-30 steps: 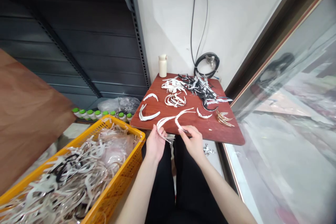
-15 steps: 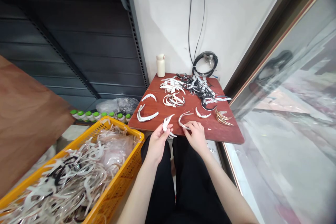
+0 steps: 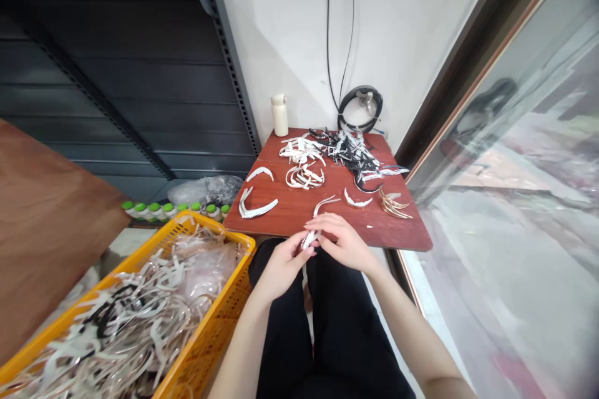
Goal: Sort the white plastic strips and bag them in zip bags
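My left hand (image 3: 282, 268) is closed, its thumb and fingers pinching a small bundle of curved white strips (image 3: 310, 238) over my lap at the table's near edge. My right hand (image 3: 341, 242) has come against it, with bent fingers over the upper end of the same bundle. Just behind the right fingers, a thin curved pale strip (image 3: 326, 201) shows on the table; its lower part is hidden. Farther right lie a short white curved strip (image 3: 358, 198) and some gold-coloured strips (image 3: 395, 204). To the left are two more white curved pieces, one a larger bent bundle (image 3: 257, 209).
The red-brown table (image 3: 285, 224) carries a white strip pile (image 3: 304, 176), a black-and-white pile (image 3: 350, 153) and a cream bottle (image 3: 279, 117). A yellow crate (image 3: 248, 243) full of strips stands left. Coiled black cable (image 3: 339, 115) hangs behind; a glass door stands right.
My right hand has left the thin strip on the table and moved left onto the white bundle. My left hand has drawn slightly lower with it. The view has shifted a little.
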The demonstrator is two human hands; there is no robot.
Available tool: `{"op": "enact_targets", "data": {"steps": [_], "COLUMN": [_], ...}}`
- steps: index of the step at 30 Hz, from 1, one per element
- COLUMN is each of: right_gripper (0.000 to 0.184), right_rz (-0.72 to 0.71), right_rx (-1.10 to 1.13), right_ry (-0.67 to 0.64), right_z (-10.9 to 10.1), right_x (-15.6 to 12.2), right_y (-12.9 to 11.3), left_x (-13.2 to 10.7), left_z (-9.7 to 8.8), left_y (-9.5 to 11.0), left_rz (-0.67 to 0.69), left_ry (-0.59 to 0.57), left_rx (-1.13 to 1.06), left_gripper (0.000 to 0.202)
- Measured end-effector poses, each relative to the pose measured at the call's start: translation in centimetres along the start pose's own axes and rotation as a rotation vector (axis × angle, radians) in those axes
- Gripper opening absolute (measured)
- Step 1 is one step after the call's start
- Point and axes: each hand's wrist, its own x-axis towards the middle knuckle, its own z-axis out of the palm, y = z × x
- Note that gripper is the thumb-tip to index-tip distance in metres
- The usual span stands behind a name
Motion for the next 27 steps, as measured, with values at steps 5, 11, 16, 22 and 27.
{"op": "enact_targets", "data": {"steps": [5, 11, 16, 22, 27], "right_gripper": [0.021, 0.018, 0.021, 0.033, 0.027], "right_rz": [0.098, 0.18, 0.335, 0.388, 0.443], "right_rx": [0.038, 0.189, 0.399, 0.478, 0.502], "right_ry": [0.008, 0.02, 0.057, 0.016, 0.175], "right_z": [-1.0, -1.7, -1.2, -0.2, 0.6], "right_x": [-0.3, -0.6, -1.1, -1.6, -1.4], "right_y": [0.0, -0.9, -0.7, 0.0, 0.4], "left_x": [-0.3, -0.2, 0.1, 0.2, 0.3], "left_z": [0.0, 0.6, 0.8, 0.7, 0.6], "left_y": [0.7, 1.1, 0.8, 0.5, 0.0], "left_rz": [-0.069, -0.169, -0.232, -0.151, -0.141], "left_ry": [0.032, 0.129, 0.161, 0.228, 0.181], "left_rx": [-0.13, -0.302, -0.411, -0.527, -0.343], "left_gripper": [0.045, 0.049, 0.039, 0.033, 0.035]}}
